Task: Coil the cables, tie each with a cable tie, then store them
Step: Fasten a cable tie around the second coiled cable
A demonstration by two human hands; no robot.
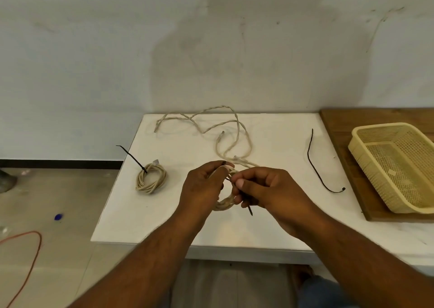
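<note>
Over the counter [234, 232], toward its front edge, your left grip [204, 185] is closed around the coil [225, 205] to keep its loops together, while your right grip [265, 190] pinches the tie [249, 210], probably to thread it around them.

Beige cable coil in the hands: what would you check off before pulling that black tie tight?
1. Left hand has a grip on the beige cable coil: ok.
2. Right hand pinches the thin black plastic cable tie: ok.
3. Tie threaded through its own head: cannot tell, the fingers hide it.
4. Spare black cable tie lies on the white table: ok.
5. Yellow perforated plastic basket stands open for storing: ok.
</note>
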